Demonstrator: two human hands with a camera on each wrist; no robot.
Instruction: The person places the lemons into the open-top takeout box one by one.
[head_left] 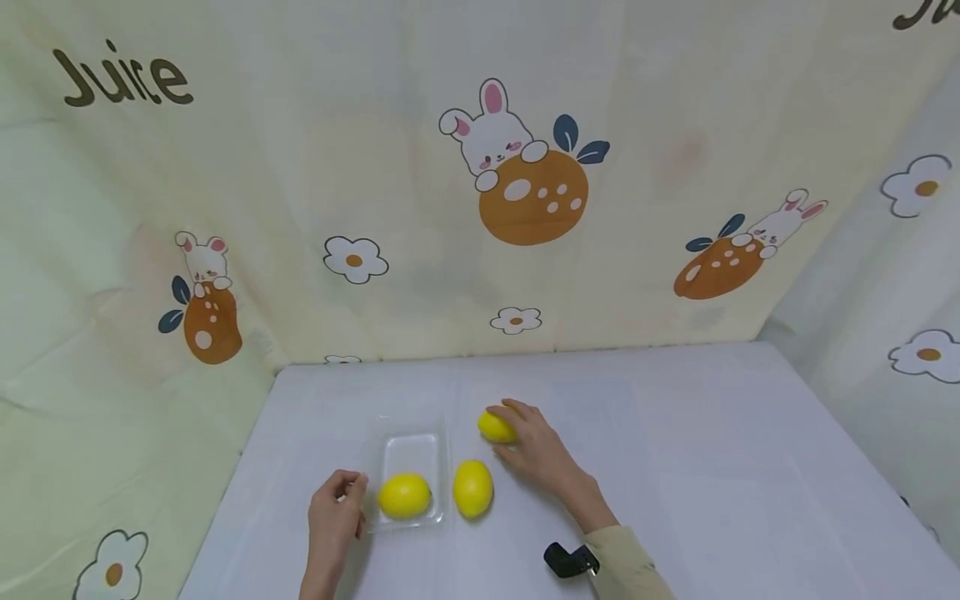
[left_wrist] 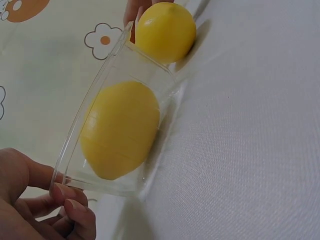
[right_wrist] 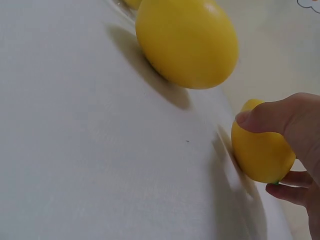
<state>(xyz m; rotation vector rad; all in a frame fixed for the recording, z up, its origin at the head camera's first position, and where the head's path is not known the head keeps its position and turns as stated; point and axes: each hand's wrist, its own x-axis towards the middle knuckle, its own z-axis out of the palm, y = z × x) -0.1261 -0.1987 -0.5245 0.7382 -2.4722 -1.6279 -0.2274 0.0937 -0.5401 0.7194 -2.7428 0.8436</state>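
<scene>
A clear plastic tray (head_left: pixel 411 450) lies on the white table and holds one yellow lemon (head_left: pixel 405 495). My left hand (head_left: pixel 347 498) pinches the tray's near left rim; in the left wrist view its fingertips (left_wrist: pixel 75 202) curl round the tray (left_wrist: pixel 112 70) corner, right next to that lemon (left_wrist: pixel 120 130). A second lemon (head_left: pixel 473 488) lies loose on the table just right of the tray. Farther back, my right hand (head_left: pixel 517 433) grips a third lemon (head_left: pixel 495 427) that rests on the table. In the right wrist view my thumb (right_wrist: pixel 267 116) lies over this lemon (right_wrist: pixel 260 152), with the loose lemon (right_wrist: pixel 186 42) beyond.
The white table (head_left: pixel 712 467) is bordered at the back and on both sides by cream cloth printed with rabbits and flowers (head_left: pixel 517 167). A black wrist strap (head_left: pixel 570 560) sits on my right sleeve.
</scene>
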